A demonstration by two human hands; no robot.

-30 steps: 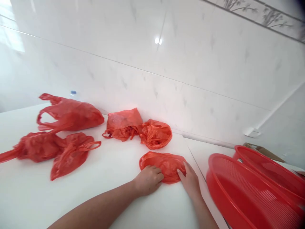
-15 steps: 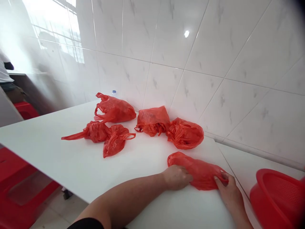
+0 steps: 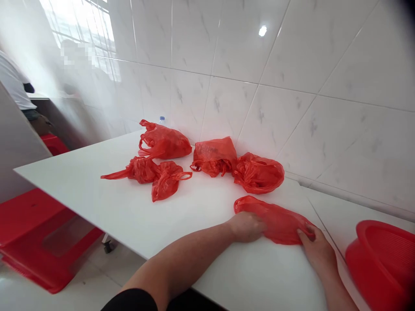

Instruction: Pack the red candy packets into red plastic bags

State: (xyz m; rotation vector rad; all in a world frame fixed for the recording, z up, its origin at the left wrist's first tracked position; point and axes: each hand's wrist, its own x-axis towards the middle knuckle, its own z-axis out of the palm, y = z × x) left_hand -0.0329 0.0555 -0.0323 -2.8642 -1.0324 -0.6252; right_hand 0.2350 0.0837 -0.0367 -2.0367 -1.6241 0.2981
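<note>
A red plastic bag (image 3: pixel 279 222) lies on its side, stretched between my two hands on the white table (image 3: pixel 207 211). My left hand (image 3: pixel 247 226) is closed at the bag's near left side, its fingertips partly hidden against the film. At the right end, my right hand (image 3: pixel 316 246) pinches the bag's edge between thumb and fingers. Just behind it, toward the wall, rests another crumpled red bag (image 3: pixel 259 172). What the bag in my hands contains, if anything, cannot be made out.
More red bags stand farther back: one folded over (image 3: pixel 215 153), a fuller one (image 3: pixel 167 142) and a knotted one (image 3: pixel 167 181). A blue-capped bottle (image 3: pixel 162 119) shows behind them. Red baskets (image 3: pixel 359 259) stand at right, a red stool (image 3: pixel 35 224) at left. A person (image 3: pixel 14 82) is at far left.
The whole view has shifted, so the table and bags appear a little higher and to the right. Both hands keep their places on the red bag.
</note>
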